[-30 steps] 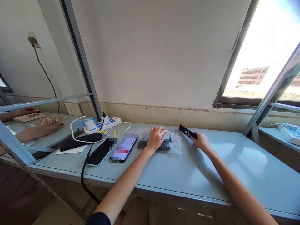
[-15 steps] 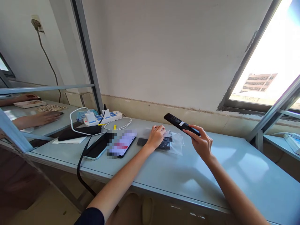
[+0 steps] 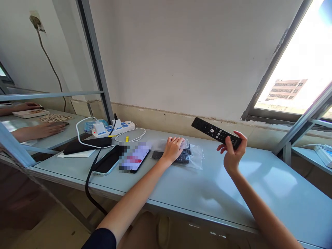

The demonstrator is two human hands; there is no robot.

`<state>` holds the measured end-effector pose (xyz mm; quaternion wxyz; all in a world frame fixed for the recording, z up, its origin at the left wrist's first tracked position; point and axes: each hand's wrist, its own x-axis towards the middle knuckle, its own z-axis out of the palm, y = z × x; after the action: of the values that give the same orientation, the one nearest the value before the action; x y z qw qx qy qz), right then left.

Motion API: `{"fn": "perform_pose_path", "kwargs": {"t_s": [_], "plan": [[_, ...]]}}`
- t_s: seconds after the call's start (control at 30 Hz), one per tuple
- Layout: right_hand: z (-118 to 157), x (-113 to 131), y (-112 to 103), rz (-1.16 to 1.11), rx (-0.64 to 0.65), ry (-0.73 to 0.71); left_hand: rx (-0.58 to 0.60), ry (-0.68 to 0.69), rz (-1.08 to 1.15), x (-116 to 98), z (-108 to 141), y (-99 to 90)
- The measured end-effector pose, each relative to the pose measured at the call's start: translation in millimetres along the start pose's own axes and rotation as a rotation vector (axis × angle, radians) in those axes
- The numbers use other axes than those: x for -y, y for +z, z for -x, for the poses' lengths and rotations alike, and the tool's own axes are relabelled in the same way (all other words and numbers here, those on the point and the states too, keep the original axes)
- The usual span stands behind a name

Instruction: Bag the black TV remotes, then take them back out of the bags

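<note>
Above the table on the right, my right hand (image 3: 233, 150) grips a black remote control (image 3: 211, 130) by its lower end. The remote's button side faces me, with the thumb on the buttons and its far end tilted up to the left. My left hand (image 3: 172, 149) lies over clear plastic bags (image 3: 196, 159), its fingers bent round the plastic. A pale rolled piece of film or plastic (image 3: 186, 143) shows beside those fingers. Under and beside the hand, black objects (image 3: 183, 158) lie in the bags, partly hidden.
Left of the bags lie a lit phone (image 3: 137, 158) and a dark-screened phone (image 3: 105, 162). Behind them are a white power strip (image 3: 124, 127), cables and a black pouch (image 3: 88, 146). Metal posts bound the table (image 3: 186, 193). Another person's hands (image 3: 53, 129) rest at the neighbouring table.
My right hand has turned the remote from its labelled back to its button side and moved slightly right. My left hand has stayed on the bags.
</note>
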<state>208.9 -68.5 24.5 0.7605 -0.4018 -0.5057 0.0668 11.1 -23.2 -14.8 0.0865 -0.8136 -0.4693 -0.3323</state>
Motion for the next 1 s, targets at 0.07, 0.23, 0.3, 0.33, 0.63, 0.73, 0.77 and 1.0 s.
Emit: {"fn": "perform_pose_path", "kwargs": {"t_s": [0.07, 0.23, 0.3, 0.33, 0.63, 0.73, 0.77, 1.0], "plan": [[-4.3, 0.6, -0.3, -0.108, -0.07, 0.097, -0.017, 0.004, -0.003, -0.2, 0.2, -0.3], [-13.2, -9.8, -2.2, -0.163, -0.159, 0.301, -0.068, 0.027, -0.024, -0.7, 0.7, 2.3], [-13.1, -14.3, -1.9, -0.167, -0.138, 0.347, -0.078, 0.037, -0.032, -1.8, 1.0, 3.0], [-12.3, -15.7, -1.5, -0.17, -0.122, 0.36, -0.079, 0.041, -0.035, -2.5, 1.1, 3.1], [-4.6, -7.7, 2.7, -0.154, -0.087, 0.378, 0.017, 0.132, -0.065, -7.4, 1.4, 1.3], [-4.5, -5.2, 2.9, -0.13, -0.055, 0.347, 0.043, 0.145, -0.05, -8.7, 2.2, 0.5], [-4.4, -4.3, 2.8, -0.119, -0.035, 0.328, 0.048, 0.145, -0.045, -9.2, 2.5, 0.3], [-2.8, 2.8, 0.9, -0.075, 0.073, 0.224, 0.061, 0.109, -0.014, -12.2, 3.0, -1.6]]}}
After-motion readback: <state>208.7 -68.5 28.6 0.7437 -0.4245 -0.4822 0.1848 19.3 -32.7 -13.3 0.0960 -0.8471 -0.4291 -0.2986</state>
